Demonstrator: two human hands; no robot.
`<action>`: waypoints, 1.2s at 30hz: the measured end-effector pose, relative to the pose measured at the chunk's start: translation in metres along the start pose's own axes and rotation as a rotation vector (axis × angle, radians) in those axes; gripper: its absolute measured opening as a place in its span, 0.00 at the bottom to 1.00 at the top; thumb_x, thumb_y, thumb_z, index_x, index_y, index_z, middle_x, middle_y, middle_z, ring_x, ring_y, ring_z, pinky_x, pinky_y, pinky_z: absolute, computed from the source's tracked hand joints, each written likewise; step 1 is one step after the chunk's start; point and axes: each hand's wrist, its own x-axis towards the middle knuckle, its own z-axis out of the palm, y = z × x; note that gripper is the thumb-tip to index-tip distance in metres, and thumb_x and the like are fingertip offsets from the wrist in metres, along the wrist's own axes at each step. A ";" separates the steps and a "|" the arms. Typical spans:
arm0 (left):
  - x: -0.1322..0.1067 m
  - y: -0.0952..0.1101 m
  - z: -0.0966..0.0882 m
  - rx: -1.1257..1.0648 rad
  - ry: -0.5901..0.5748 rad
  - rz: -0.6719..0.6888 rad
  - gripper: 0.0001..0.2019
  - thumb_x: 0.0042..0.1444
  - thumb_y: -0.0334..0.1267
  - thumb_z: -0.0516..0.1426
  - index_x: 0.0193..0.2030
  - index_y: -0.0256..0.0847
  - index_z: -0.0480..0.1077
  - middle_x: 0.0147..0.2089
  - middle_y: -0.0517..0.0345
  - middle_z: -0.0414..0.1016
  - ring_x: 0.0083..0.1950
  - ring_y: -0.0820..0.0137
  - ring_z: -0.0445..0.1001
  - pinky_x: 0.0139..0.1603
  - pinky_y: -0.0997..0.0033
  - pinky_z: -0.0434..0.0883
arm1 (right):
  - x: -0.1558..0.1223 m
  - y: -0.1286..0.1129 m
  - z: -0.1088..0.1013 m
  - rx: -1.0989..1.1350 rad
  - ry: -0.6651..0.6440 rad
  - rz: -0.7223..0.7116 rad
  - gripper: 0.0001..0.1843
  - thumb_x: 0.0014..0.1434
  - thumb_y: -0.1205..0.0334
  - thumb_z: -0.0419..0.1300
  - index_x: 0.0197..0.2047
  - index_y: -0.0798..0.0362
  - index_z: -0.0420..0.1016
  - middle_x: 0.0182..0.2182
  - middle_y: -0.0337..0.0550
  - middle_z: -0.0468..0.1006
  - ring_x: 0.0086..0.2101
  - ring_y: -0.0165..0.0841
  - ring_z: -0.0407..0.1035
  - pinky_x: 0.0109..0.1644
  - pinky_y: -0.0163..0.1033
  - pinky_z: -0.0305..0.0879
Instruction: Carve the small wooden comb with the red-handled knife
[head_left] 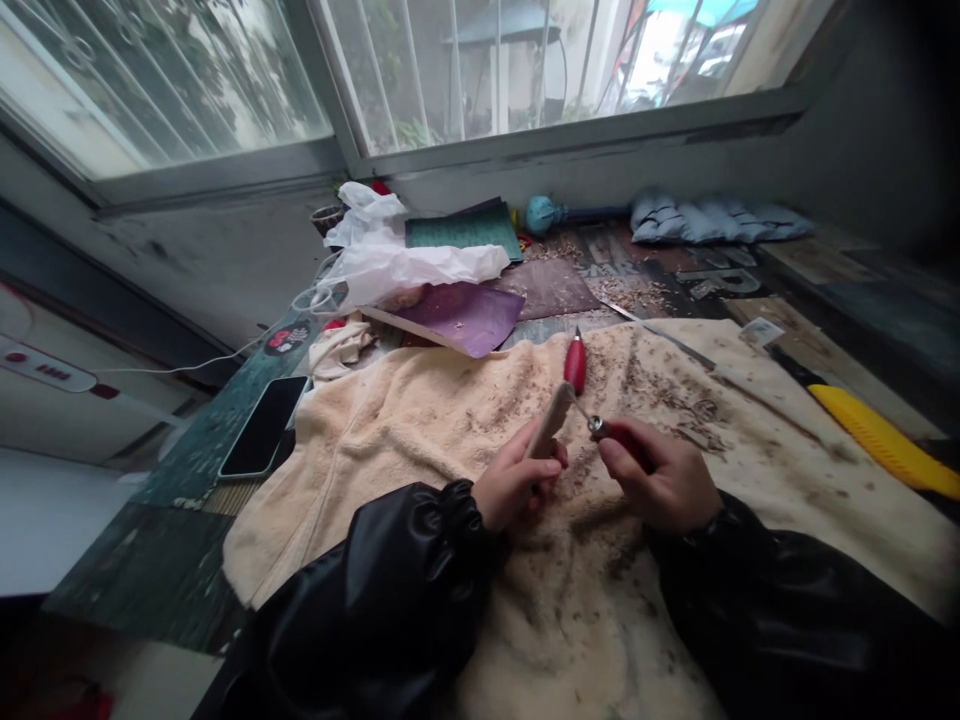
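Toward the near edge of the table [112, 570], a cream towel [375, 420] flecked with shavings [667, 385]; by the left edge, a phone [264, 428]; near the far left corner, white plastic [427, 263]; beyond, a barred window [480, 75]. Holds, tilted above the towel, in the curled left hand [516, 478], a slim tan piece [550, 422] (rounded on top); pinches in the right hand [664, 472] a metal-collared tool [598, 427].

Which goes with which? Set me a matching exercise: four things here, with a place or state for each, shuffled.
1. phone
2. pointed red tool
3. left hand
4. right hand

A. holds a thin-shafted tool
B. lies on the beige cloth, tip pointing away
C. dark screen, left of that cloth
D. grips a pale piece

Pairs: 1-C; 2-B; 3-D; 4-A
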 end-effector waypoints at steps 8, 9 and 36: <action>-0.002 -0.001 0.002 0.047 0.090 -0.001 0.28 0.40 0.38 0.59 0.50 0.39 0.55 0.28 0.64 0.61 0.20 0.81 0.56 0.15 0.82 0.52 | -0.002 0.001 0.000 -0.126 -0.240 -0.295 0.14 0.57 0.54 0.50 0.29 0.54 0.70 0.20 0.38 0.73 0.20 0.26 0.66 0.25 0.30 0.60; -0.002 -0.002 0.003 0.043 0.094 0.004 0.28 0.41 0.39 0.58 0.50 0.39 0.55 0.27 0.64 0.61 0.19 0.81 0.56 0.15 0.82 0.52 | -0.002 0.002 0.001 -0.130 -0.248 -0.286 0.15 0.57 0.53 0.50 0.29 0.54 0.70 0.21 0.39 0.73 0.20 0.26 0.66 0.25 0.31 0.60; -0.001 -0.015 -0.003 0.291 0.083 0.108 0.20 0.52 0.49 0.54 0.45 0.35 0.64 0.24 0.63 0.59 0.23 0.77 0.59 0.24 0.77 0.58 | -0.003 0.006 0.003 -0.204 -0.181 -0.324 0.15 0.56 0.54 0.52 0.38 0.55 0.73 0.25 0.40 0.77 0.23 0.28 0.71 0.26 0.31 0.63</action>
